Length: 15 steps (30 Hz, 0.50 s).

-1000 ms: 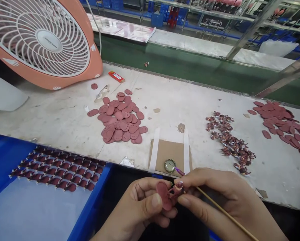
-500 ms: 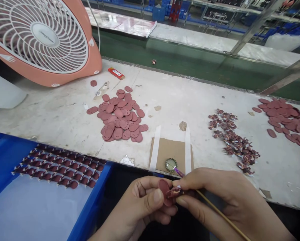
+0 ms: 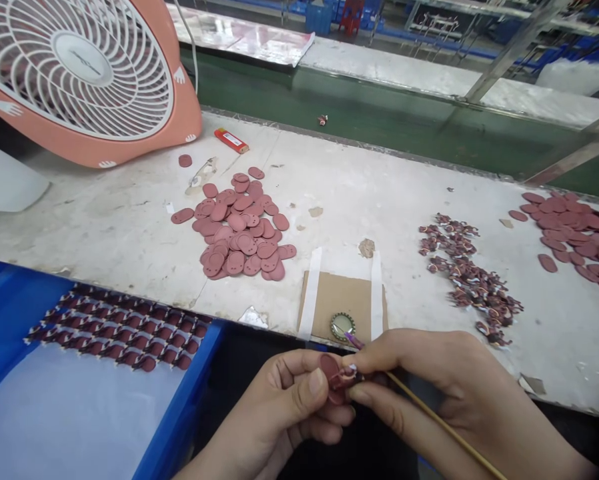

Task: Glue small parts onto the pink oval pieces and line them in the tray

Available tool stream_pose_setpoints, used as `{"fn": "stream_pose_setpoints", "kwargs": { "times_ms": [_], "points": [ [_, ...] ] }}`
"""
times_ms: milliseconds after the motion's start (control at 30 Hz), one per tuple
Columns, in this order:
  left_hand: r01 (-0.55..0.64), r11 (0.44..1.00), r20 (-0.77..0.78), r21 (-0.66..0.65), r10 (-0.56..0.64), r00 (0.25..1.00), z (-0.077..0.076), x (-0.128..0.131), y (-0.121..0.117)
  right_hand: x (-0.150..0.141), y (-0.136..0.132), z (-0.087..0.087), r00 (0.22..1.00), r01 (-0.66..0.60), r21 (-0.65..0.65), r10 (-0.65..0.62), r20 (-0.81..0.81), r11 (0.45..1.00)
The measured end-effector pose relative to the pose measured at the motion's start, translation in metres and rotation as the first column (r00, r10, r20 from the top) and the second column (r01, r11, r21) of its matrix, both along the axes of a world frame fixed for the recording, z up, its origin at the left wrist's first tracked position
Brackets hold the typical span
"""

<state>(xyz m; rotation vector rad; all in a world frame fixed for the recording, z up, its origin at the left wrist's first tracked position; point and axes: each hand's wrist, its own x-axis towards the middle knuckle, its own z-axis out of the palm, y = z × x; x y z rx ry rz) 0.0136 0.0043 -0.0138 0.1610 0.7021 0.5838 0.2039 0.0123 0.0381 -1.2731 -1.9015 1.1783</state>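
My left hand [image 3: 289, 408] is closed, pinching a dark red oval disc [image 3: 329, 365] between thumb and fingers. In my right hand [image 3: 444, 380], thumb and forefinger grip a small painted figurine [image 3: 347, 376] against the disc's face; the fingers partly hide where the two meet. The same hand also keeps a thin wooden stick [image 3: 442, 423], which slants down to the right. A purple tip [image 3: 352, 341] pokes out beyond the right fingers. Just past it, a bottle cap [image 3: 342, 327] with a shiny inside lies on taped cardboard [image 3: 339, 290].
Red oval discs form a pile [image 3: 244, 230] left of centre and another [image 3: 574, 230] far right. Loose figurines [image 3: 472, 280] lie between cardboard and right pile. A blue bin [image 3: 179, 400] at lower left holds rows of figurines on discs. An orange fan [image 3: 187, 100] stands behind.
The figurine and disc have turned slightly in my fingers, both hands staying together. On the green belt a small item has moved right. The view has shifted a little.
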Motion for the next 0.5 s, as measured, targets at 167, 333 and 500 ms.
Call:
{"fn": "stream_pose_setpoints", "kwargs": {
  "times_ms": [167,333,500],
  "points": [
    [-0.002,1.0,0.005,0.008,0.002,1.0,0.0,0.0,0.001,0.002,0.001,0.003,1.0,-0.017,0.012,0.017,-0.012,1.0],
    [-0.017,1.0,0.022,0.009,0.017,1.0,-0.007,0.001,0.0,0.001,0.002,0.007,1.0,0.005,-0.017,-0.005,0.008,1.0],
    [-0.022,0.999,0.055,0.029,0.02,0.998,-0.012,0.002,-0.001,0.001,0.003,0.006,1.0,-0.013,-0.01,0.013,0.012,1.0]
  ]
}}
